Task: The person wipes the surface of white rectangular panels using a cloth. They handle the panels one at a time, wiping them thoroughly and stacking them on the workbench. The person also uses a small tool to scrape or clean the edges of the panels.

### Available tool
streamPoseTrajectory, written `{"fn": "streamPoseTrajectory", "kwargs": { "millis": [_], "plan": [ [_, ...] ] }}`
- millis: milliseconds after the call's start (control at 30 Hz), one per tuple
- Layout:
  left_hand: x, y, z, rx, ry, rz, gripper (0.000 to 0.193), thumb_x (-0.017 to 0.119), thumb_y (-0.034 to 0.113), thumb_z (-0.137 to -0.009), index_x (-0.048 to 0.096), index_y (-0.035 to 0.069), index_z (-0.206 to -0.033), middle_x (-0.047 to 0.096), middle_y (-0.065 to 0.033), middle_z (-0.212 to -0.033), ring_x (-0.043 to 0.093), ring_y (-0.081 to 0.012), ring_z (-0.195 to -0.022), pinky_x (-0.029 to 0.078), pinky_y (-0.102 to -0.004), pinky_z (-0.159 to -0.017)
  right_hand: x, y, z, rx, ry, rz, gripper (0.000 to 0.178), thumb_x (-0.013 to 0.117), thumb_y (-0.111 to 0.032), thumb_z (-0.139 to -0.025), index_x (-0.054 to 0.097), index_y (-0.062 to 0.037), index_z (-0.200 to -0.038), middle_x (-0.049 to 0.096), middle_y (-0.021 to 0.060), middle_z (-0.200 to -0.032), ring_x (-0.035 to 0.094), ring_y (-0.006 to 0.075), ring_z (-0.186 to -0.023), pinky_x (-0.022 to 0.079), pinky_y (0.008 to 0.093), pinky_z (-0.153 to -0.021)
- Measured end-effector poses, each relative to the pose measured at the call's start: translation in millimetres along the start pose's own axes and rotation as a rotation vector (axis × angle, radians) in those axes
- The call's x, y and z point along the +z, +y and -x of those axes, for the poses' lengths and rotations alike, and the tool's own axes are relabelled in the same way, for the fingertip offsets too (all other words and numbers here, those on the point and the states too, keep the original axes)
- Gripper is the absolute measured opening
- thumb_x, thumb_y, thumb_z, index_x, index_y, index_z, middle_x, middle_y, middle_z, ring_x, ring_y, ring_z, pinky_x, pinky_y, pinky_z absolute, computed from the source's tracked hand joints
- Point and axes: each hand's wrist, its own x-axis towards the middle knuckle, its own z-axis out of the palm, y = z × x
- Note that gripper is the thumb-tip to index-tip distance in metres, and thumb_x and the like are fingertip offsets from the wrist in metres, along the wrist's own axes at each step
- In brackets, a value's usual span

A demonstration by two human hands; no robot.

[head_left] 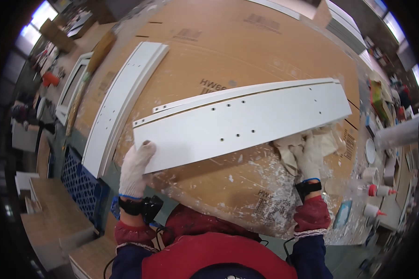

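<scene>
We have a long, flat white board [265,116] with a dark groove [237,98] near its far edge, lying aslant over the middle of the work table, its left end nearer to us than its right. Six small round holes [238,135] sit in two rows of three around its middle, with more toward the right end. Along its far side shows the strip of a second white board [186,104]; we cannot tell whether the two are joined. Our white-gloved left hand [137,169] grips the near left corner — thumb on the upper face, fingers hidden beneath. Our white-gloved right hand [310,160] is closed on a crumpled cream cloth [328,140] just beside the near edge, toward the right end; whether the cloth touches the board we cannot tell. Under all this is a table topped with brown cardboard [246,42], spattered with white flecks [279,200] near the right hand. Left of the board, well apart, lies a long white stepped panel [121,102] with small holes. Further out, a blue plastic lattice crate [81,186] stands at lower left, and white bottles with red tips [371,210] lie at right.
</scene>
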Motion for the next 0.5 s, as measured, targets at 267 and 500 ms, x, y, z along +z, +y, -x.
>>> {"fn": "streamPoseTrajectory", "kwargs": {
  "millis": [267, 500],
  "plan": [
    [-10, 3, 7, -0.122, -0.222, 0.361, 0.041, 0.062, 0.026, -0.089, 0.054, 0.000, -0.119, 0.061, -0.0051, -0.103, 0.063, -0.0121, -0.085, 0.058, -0.0275, -0.060, -100, 37, 11, 0.397, 0.071, -0.770, 0.026, 0.056, -0.013, -0.092, 0.058, -0.0019, -0.116, 0.064, 0.0088, -0.096, 0.062, 0.0151, -0.085, 0.050, 0.0271, -0.072],
    [-19, 6, 6, -0.125, -0.379, 0.498, 0.045, 0.059, 0.026, -0.091, 0.047, -0.003, -0.124, 0.061, -0.0083, -0.102, 0.064, -0.0148, -0.086, 0.058, -0.0283, -0.061, -131, 16, -63, 0.021, 0.165, -0.391, 0.033, 0.047, -0.006, -0.092, 0.053, -0.0021, -0.124, 0.062, 0.0099, -0.108, 0.061, 0.0200, -0.093, 0.049, 0.0293, -0.078]
  ]
}}
